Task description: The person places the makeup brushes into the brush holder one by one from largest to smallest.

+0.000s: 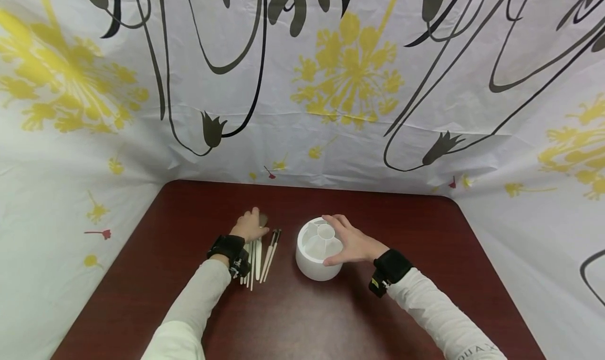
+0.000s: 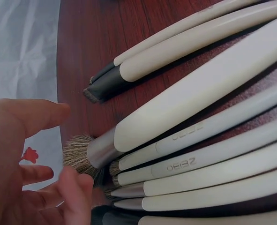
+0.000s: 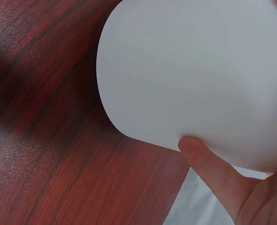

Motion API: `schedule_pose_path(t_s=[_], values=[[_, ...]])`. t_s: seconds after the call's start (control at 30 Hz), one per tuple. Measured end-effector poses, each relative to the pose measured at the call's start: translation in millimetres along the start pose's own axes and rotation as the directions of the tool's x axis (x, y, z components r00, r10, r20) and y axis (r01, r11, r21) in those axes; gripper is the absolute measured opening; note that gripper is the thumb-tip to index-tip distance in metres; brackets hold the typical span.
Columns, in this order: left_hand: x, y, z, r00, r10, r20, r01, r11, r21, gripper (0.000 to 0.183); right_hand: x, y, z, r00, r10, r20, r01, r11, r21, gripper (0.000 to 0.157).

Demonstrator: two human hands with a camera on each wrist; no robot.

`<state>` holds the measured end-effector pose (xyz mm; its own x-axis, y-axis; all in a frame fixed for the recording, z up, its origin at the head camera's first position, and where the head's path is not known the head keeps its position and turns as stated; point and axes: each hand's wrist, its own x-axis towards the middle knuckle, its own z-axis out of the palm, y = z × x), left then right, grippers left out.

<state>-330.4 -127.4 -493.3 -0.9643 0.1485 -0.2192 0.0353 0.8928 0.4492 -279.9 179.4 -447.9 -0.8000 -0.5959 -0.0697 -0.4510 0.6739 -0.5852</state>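
Observation:
Several makeup brushes with pale handles lie side by side on the table. My left hand (image 1: 248, 226) is at their bristle ends. In the left wrist view, its thumb and fingers (image 2: 44, 117) are apart and loosely bent around the thick brush (image 2: 152, 112), with no grip on its handle visible. Dark-tipped brushes (image 2: 175, 51) lie beside it. My right hand (image 1: 356, 243) grips a round white brush holder (image 1: 312, 268) from the right, thumb and fingers spread across its side and rim. Inside, dividers (image 1: 314, 244) surround a central ring. The right wrist view shows a fingertip on the holder's smooth wall (image 3: 185, 70).
The dark red-brown wooden table (image 1: 293, 323) has rounded back corners. A white curtain (image 1: 246, 87) with yellow and grey plant prints hangs behind it and at both sides. Each wrist wears a black camera strap (image 1: 393, 265).

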Motion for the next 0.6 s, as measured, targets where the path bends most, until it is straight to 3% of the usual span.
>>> schedule_pose_path(t_s=[0.33,0.6], values=[[1.5,5.4,0.2,0.999,-0.053,0.0,0.053,0.999,0.009,0.069,1.3,3.6,2.1,1.0,-0.011,-0.013,0.011,1.0,-0.001,0.102],[6.2,5.2,6.0,0.997,-0.07,-0.011,0.071,0.994,0.078,0.065,0.4,1.6,2.2,1.0,-0.004,-0.017,0.004,1.0,-0.007,0.102]])
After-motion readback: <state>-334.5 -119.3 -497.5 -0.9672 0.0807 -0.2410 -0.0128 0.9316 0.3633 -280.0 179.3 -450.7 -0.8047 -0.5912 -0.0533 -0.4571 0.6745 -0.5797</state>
